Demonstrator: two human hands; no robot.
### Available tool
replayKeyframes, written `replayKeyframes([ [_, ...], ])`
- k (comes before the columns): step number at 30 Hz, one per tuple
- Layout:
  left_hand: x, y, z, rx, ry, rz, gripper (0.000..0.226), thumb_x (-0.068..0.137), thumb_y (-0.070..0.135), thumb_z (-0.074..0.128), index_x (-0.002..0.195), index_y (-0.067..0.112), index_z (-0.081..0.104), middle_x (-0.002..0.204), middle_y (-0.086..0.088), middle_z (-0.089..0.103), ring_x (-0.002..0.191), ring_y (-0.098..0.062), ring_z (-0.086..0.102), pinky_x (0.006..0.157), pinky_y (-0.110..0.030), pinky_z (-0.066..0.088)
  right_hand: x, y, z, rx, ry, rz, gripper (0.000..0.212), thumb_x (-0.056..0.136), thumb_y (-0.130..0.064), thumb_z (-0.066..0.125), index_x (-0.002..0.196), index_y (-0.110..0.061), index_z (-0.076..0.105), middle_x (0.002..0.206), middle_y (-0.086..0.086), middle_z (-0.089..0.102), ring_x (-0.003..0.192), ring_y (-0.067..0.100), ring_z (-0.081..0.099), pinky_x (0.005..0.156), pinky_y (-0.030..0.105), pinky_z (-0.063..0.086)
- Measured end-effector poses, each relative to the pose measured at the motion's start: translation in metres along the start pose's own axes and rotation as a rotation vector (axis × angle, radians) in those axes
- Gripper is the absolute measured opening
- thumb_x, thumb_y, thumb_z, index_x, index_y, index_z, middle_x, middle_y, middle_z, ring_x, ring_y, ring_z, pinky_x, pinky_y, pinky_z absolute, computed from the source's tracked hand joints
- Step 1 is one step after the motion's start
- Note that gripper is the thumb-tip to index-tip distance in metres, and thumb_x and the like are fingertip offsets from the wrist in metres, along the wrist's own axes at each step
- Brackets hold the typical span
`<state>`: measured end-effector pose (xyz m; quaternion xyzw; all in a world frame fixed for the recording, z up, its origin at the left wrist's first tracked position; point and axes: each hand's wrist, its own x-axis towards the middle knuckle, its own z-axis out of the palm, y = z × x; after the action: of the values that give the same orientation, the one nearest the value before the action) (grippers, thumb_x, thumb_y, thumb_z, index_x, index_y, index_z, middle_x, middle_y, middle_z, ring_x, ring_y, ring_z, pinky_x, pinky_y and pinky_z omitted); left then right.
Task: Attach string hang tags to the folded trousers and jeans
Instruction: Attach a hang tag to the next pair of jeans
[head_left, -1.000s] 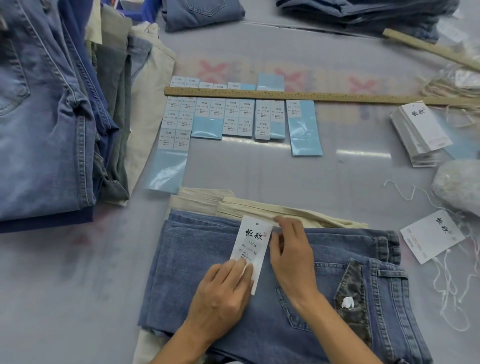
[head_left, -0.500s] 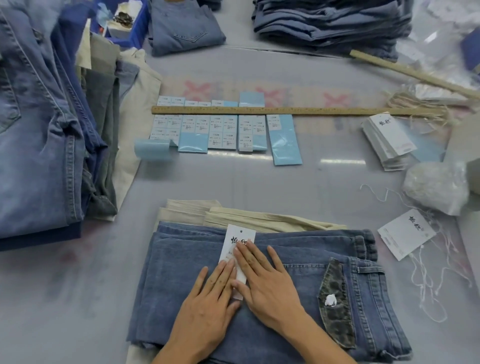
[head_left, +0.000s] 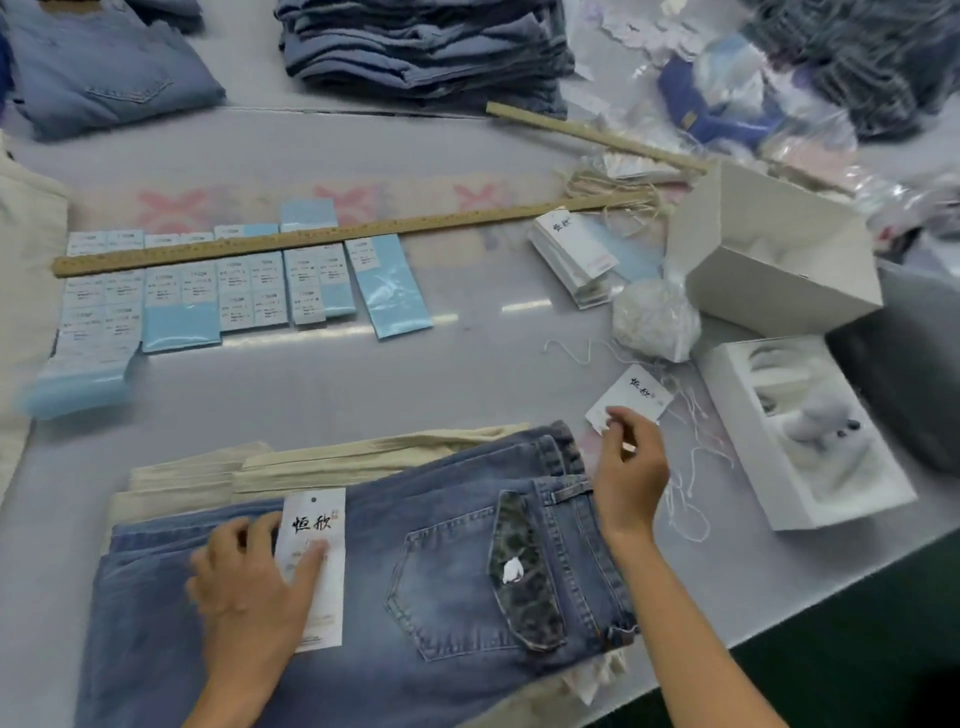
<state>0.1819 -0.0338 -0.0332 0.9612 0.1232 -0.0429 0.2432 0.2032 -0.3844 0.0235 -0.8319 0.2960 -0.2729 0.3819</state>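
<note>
A worker's left hand (head_left: 254, 587) lies flat-fingered on a white hang tag (head_left: 313, 566), pressing it against the folded blue jeans (head_left: 415, 582) at the near edge of the worktop (head_left: 311, 395). The right hand (head_left: 628, 467) reaches past the waistband, fingertips curled as if pinching at the corner of a second tag (head_left: 631, 397) lying just beside the jeans; whether anything is actually held cannot be told.

The pressed tag runs lengthwise away from the worker, its punched hole at the far end, printed brand characters just below. The loose tag lies tilted, its long axis slanting toward the far right. The jeans stretch left to right, waistband and back pocket to the worker's right, stacked over cream trousers (head_left: 311, 467).

The card tags look light and stiff, likely to slide on denim unless pinned down, and are best lifted by an edge or corner. Loose white strings (head_left: 685, 499) trail limp beside the right wrist; they seem thin and prone to tangle, so taking one by its end appears wisest.

Farther out lie sticker sheets (head_left: 208, 296) under a wooden ruler (head_left: 337, 234), a tag stack (head_left: 571, 254) and white boxes (head_left: 779, 260).
</note>
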Motion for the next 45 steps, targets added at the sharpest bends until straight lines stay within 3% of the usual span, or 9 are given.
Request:
replayKeyframes([
  [4, 0.005, 0.007, -0.012, -0.374, -0.071, -0.131, 0.021, 0.085, 0.032, 0.080, 0.096, 0.039, 0.064, 0.095, 0.004, 0.062, 0.098, -0.036, 0.059, 0.086, -0.050, 0.046, 0.049, 0.070, -0.037, -0.138, 0.167, 0.337, 0.023, 0.096, 0.000, 0.053, 0.108, -0.006, 0.072, 0.111, 0.013, 0.067, 0.103, 0.030, 0.062, 0.085, 0.030, 0.046],
  [9, 0.028, 0.047, -0.029, -0.800, -0.131, -0.145, 0.029, 0.092, 0.024, 0.074, 0.095, 0.048, 0.058, 0.090, 0.003, 0.074, 0.078, -0.023, 0.073, 0.055, -0.037, 0.057, 0.072, 0.112, -0.047, -0.479, -0.307, 0.200, 0.022, 0.092, -0.003, 0.061, 0.112, -0.002, 0.071, 0.117, 0.017, 0.064, 0.108, 0.034, 0.059, 0.093, 0.039, 0.046],
  [13, 0.040, 0.105, -0.010, -0.984, -0.300, -0.092, 0.045, 0.095, 0.015, 0.070, 0.106, 0.055, 0.052, 0.090, 0.000, 0.078, 0.069, -0.015, 0.074, 0.049, -0.028, 0.057, 0.076, 0.120, -0.043, -0.542, -0.367, 0.181, 0.008, 0.091, -0.005, 0.063, 0.093, -0.006, 0.071, 0.104, 0.013, 0.063, 0.103, 0.033, 0.056, 0.087, 0.039, 0.044],
  [17, 0.038, 0.162, 0.024, -0.948, -0.508, 0.073, 0.075, 0.098, 0.005, 0.064, 0.138, 0.061, 0.033, 0.084, -0.007, 0.074, 0.069, -0.023, 0.074, 0.055, -0.035, 0.061, 0.075, 0.115, -0.045, -0.434, -0.293, 0.278, 0.003, 0.091, -0.007, 0.067, 0.090, -0.007, 0.070, 0.094, 0.010, 0.068, 0.094, 0.031, 0.063, 0.081, 0.035, 0.048],
  [20, 0.033, 0.190, 0.045, -0.845, -0.559, 0.208, 0.043, 0.098, 0.006, 0.062, 0.111, 0.046, 0.069, 0.094, 0.014, 0.074, 0.077, -0.007, 0.071, 0.059, -0.019, 0.053, 0.071, 0.095, -0.048, -0.236, -0.185, 0.332, 0.003, 0.093, -0.012, 0.068, 0.091, -0.012, 0.067, 0.087, 0.003, 0.069, 0.088, 0.026, 0.066, 0.075, 0.030, 0.046],
  [24, 0.024, 0.210, 0.061, -0.775, -0.651, 0.285, 0.031, 0.098, 0.011, 0.062, 0.100, 0.039, 0.074, 0.096, 0.042, 0.066, 0.091, 0.011, 0.064, 0.075, -0.017, 0.050, 0.056, 0.052, -0.053, 0.048, -0.196, 0.233, 0.010, 0.090, -0.013, 0.072, 0.089, -0.022, 0.069, 0.085, -0.008, 0.071, 0.082, 0.007, 0.066, 0.072, 0.020, 0.051],
  [30, 0.021, 0.202, 0.072, -0.778, -0.658, 0.246, 0.033, 0.098, 0.009, 0.060, 0.096, 0.039, 0.075, 0.106, 0.025, 0.070, 0.097, -0.001, 0.067, 0.078, -0.022, 0.053, 0.037, 0.026, -0.047, 0.172, -0.301, 0.336, 0.016, 0.088, -0.006, 0.076, 0.098, -0.018, 0.076, 0.092, 0.000, 0.076, 0.088, 0.010, 0.069, 0.083, 0.022, 0.055],
  [37, 0.021, 0.195, 0.070, -0.848, -0.649, 0.246, 0.028, 0.098, 0.015, 0.063, 0.097, 0.041, 0.075, 0.103, 0.034, 0.070, 0.098, 0.007, 0.064, 0.087, -0.023, 0.053, 0.020, -0.003, -0.041, 0.487, -0.417, 0.360, 0.014, 0.090, -0.002, 0.072, 0.092, -0.015, 0.077, 0.092, 0.008, 0.077, 0.086, 0.012, 0.071, 0.076, 0.018, 0.055],
  [45, 0.017, 0.184, 0.077, -0.884, -0.633, 0.194, 0.025, 0.099, 0.012, 0.063, 0.101, 0.031, 0.078, 0.108, 0.025, 0.070, 0.094, 0.004, 0.066, 0.075, -0.019, 0.052, 0.037, -0.009, -0.035, 0.589, -0.327, 0.522, 0.012, 0.094, -0.001, 0.066, 0.094, -0.012, 0.072, 0.084, 0.002, 0.075, 0.078, 0.011, 0.065, 0.079, 0.028, 0.055],
])
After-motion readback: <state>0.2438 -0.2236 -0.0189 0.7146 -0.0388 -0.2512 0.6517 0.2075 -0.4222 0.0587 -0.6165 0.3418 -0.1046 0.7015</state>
